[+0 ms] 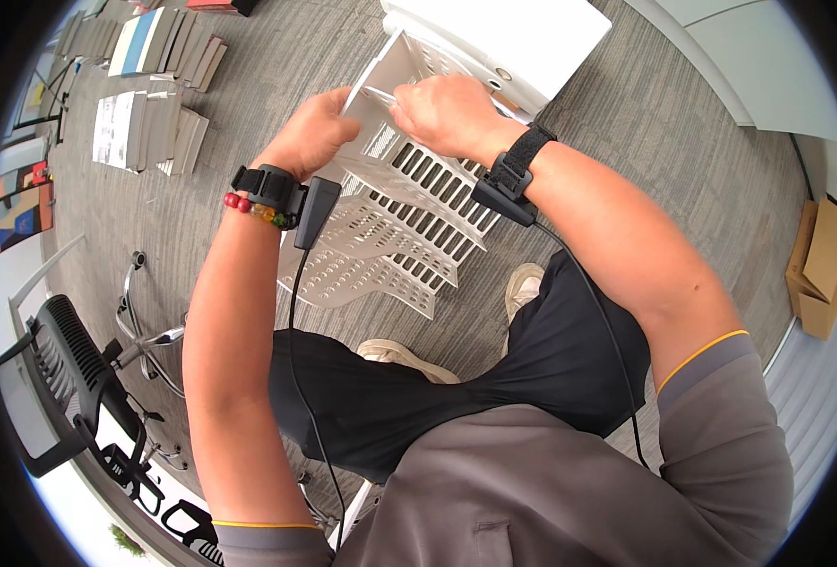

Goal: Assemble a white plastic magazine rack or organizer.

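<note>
A light grey plastic file rack (395, 181) with slotted and perforated dividers stands on the floor in front of my feet. My left hand (310, 132) is closed on its far left panel, with the fingertips hidden behind the edge and the thumb on the near side. Inside the far compartment, my right hand (451, 115) is closed with its knuckles up. A thin white piece (379, 95) sticks out from its fingers toward the left; its kind cannot be made out. Both wrists wear black straps with small cabled devices.
Just behind the rack stands a white cabinet (517, 38). Stacked books (144, 128) lie on the grey floor at the far left. An office chair (83, 369) is at the left, and an open cardboard box (818, 269) sits at the right.
</note>
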Tool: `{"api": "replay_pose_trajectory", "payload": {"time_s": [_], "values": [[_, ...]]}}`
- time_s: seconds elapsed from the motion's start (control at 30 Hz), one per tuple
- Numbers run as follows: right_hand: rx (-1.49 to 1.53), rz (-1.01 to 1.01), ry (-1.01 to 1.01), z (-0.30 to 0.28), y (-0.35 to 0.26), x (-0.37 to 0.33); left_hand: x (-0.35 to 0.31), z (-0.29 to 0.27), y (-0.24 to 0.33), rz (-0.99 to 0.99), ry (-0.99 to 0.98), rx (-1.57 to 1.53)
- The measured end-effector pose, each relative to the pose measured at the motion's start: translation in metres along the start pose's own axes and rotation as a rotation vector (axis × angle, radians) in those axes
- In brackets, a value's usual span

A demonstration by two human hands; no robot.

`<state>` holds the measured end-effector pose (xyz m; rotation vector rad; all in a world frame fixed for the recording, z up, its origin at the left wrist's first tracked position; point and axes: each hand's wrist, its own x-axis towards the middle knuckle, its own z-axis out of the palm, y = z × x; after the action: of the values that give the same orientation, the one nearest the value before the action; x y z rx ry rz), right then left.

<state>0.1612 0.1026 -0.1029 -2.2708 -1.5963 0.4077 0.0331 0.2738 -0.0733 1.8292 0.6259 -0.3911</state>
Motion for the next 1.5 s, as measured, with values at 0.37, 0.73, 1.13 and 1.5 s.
{"api": "replay_pose_trajectory", "payload": {"time_s": [0.37,0.73,1.13,1.5], "values": [[-0.012,-0.053,0.019,0.006,-0.004,0.005,-0.012,-0.011,0.009,0.109,0.183,0.304],[-0.051,-0.029,0.013,0.006,-0.005,0.001,-0.023,-0.009,0.022,0.101,0.201,0.246],[-0.091,-0.043,0.05,0.012,-0.002,0.004,-0.03,-0.014,0.036,0.144,0.196,0.335],[-0.01,-0.096,0.098,0.015,-0.009,-0.007,-0.02,0.01,0.008,0.09,0.191,0.526]]}}
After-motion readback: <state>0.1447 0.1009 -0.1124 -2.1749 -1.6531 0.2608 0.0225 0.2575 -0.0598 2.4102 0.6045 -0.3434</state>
